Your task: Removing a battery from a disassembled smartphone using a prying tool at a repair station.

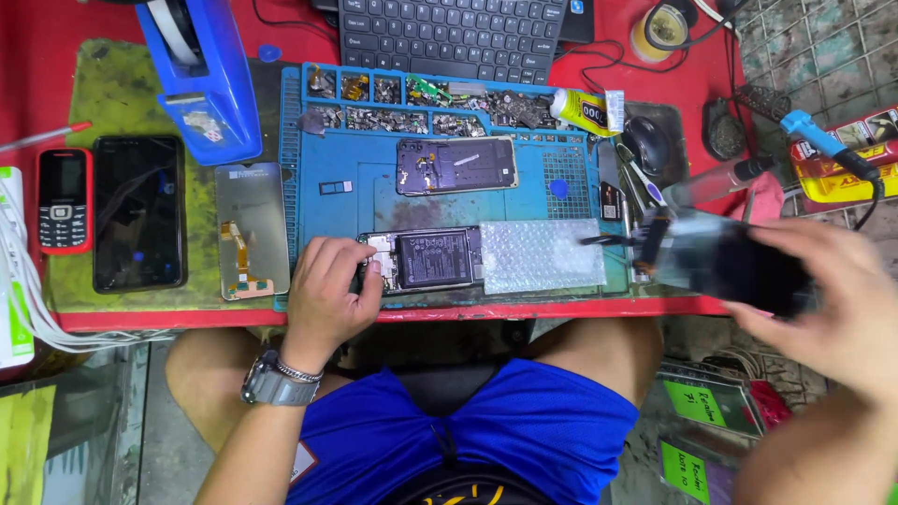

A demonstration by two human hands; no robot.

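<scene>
while my left hand (327,295) rests curled on the near edge of the blue repair mat (351,192), its fingers (369,271) press the left end of the opened phone (426,259), closed against its frame. at three o'clock from that phone, my right hand (828,299) holds a dark screen panel (725,262) off the red worktop (56,65); the fingers wrap its far end, though blur hides the exact grip.

a sheet of bubble wrap (543,254) lies just beside the opened phone at three o'clock, between it and the panel. at twelve o'clock sits a second phone back (456,165). at nine o'clock lie a grey display with an orange flex (251,229), a black phone (138,213) and a small red keypad phone (64,201).

the mat's far tray compartments (421,103) hold small screws and metal parts. a yellow glue tube (585,110) lies at their right end, touching the mat.

a blue tape dispenser (206,79) stands at eleven o'clock and a keyboard (454,37) at twelve. open mat shows between the two phones; the worktop's near edge runs right under my left hand.
</scene>
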